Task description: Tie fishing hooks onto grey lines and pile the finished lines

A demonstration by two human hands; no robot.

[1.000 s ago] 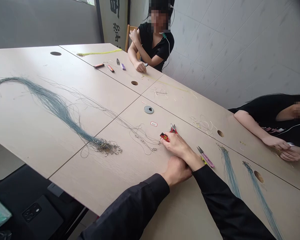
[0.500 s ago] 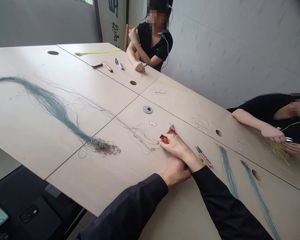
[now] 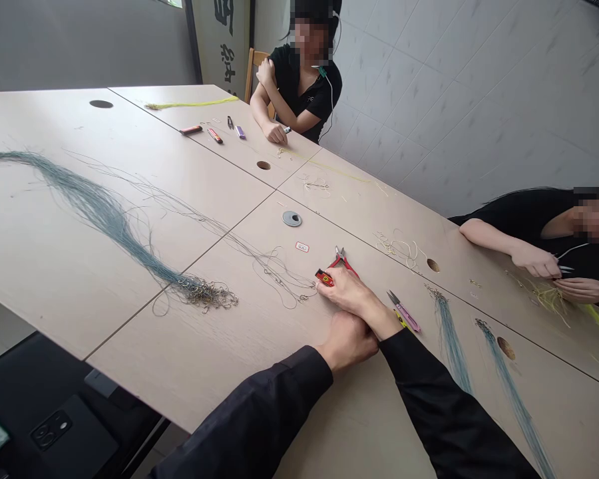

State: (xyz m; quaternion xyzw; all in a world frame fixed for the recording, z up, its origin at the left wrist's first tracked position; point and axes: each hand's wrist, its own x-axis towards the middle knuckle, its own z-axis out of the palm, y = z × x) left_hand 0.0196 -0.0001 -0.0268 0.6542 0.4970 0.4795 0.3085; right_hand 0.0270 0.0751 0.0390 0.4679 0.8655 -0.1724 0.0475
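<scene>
My right hand is closed around a red lighter with a black top, which sticks out past the fingers on the left. Just under the right wrist, my left hand is curled into a fist; its inside is hidden. Red-handled pliers lie beyond the right hand. Loose thin lines with hooks spread out left of the lighter. To the right of my wrist rest purple thread snips, with a yellow item partly hidden beside them.
A large bundle of blue-green lines with hooks stretches across the left. Two smaller bundles lie right. A grey disc and a small label sit ahead. Two people sit across the table.
The whole view has shifted slightly. My hands keep the same pose, with the lighter still in the right. The person at the right has moved their hands a little over the yellow lines.
</scene>
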